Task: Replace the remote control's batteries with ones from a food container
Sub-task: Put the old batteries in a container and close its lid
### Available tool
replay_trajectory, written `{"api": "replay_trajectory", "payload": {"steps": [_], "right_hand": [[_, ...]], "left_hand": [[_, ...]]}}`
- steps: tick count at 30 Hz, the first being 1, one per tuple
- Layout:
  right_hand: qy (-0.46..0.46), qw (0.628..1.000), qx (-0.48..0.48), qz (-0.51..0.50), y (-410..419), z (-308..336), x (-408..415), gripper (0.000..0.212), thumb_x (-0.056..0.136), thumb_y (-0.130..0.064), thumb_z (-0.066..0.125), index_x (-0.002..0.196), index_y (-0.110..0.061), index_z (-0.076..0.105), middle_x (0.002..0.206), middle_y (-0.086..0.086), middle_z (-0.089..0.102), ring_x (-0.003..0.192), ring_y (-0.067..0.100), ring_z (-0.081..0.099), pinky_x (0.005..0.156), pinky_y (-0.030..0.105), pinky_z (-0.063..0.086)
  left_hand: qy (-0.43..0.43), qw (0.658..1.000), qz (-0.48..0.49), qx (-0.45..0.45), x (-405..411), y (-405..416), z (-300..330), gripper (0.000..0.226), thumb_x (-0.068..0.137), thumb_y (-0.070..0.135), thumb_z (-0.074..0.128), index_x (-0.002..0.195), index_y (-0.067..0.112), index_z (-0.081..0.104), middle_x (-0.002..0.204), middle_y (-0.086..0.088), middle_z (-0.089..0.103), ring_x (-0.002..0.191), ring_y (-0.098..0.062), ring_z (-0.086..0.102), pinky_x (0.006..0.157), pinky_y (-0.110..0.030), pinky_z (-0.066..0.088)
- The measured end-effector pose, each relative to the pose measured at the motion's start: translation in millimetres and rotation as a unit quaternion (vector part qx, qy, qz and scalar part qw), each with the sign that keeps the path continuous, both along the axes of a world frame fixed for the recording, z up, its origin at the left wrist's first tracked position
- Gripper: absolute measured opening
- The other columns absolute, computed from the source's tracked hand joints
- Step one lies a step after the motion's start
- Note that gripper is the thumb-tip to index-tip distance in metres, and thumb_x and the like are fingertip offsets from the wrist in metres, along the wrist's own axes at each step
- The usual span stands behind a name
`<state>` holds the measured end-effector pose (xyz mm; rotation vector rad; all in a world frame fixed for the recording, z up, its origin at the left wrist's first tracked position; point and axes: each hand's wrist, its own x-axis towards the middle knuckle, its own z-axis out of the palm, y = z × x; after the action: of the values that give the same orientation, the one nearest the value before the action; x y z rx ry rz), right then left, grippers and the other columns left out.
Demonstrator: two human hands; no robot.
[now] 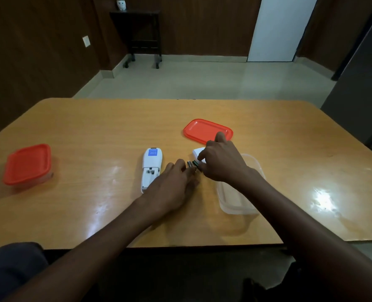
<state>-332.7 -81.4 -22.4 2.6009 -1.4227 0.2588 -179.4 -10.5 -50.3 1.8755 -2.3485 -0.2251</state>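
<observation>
Two batteries [192, 164] lie side by side on the table [93, 127], between the fingertips of both hands. The right hand [221, 162] pinches the nearer battery; the left hand [172, 184], fingers loosely spread, touches the other. Left of the grip lies the remote [151, 168], face down, battery bay open. Just behind is its white cover [198, 152]; to the right, an open clear container [255, 171]; beyond, a red lid [202, 129].
</observation>
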Motion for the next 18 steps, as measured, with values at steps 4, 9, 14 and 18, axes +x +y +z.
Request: {"api": "replay_trajectory", "payload": {"steps": [4,9,14,18], "right_hand": [[0.009,1.000,0.004,0.011,-1.1,0.5,7.3,0.025,0.095,-0.035,0.059,0.106,-0.024,0.078,0.095,0.004,0.065,0.102,0.027,0.043,0.066,0.035,0.030],[0.024,0.999,0.032,-0.012,-1.3,-3.9,16.9,0.019,0.088,-0.032,0.066,0.092,-0.016,0.075,0.083,0.000,0.060,0.096,0.024,0.038,0.067,0.035,0.034],[-0.015,0.999,0.032,-0.034,-0.1,0.2,21.2,0.017,0.084,-0.032,0.068,0.086,-0.019,0.079,0.082,0.000,0.066,0.094,0.024,0.038,0.068,0.035,0.037],[-0.151,0.987,0.022,-0.057,2.2,15.9,10.0,0.017,0.082,-0.034,0.072,0.089,-0.021,0.081,0.084,0.002,0.075,0.102,0.029,0.052,0.070,0.037,0.050]], "left_hand": [[0.040,0.997,0.026,-0.054,3.3,-2.2,-2.7,0.036,0.103,0.039,0.045,0.120,0.012,0.063,0.109,-0.004,0.056,0.088,-0.015,0.049,0.075,-0.034,0.049],[0.089,0.990,0.077,-0.078,8.5,0.6,4.8,0.019,0.098,0.023,0.055,0.104,0.012,0.070,0.097,-0.007,0.067,0.089,-0.023,0.064,0.078,-0.037,0.053],[0.187,0.971,0.141,-0.043,9.2,3.9,13.5,0.032,0.093,0.022,0.063,0.124,0.023,0.062,0.099,-0.004,0.075,0.093,-0.019,0.067,0.079,-0.029,0.051],[0.305,0.934,0.183,-0.020,8.4,-1.2,17.8,0.036,0.095,0.025,0.063,0.130,0.022,0.066,0.106,-0.005,0.075,0.085,-0.011,0.062,0.073,-0.023,0.045]]}}
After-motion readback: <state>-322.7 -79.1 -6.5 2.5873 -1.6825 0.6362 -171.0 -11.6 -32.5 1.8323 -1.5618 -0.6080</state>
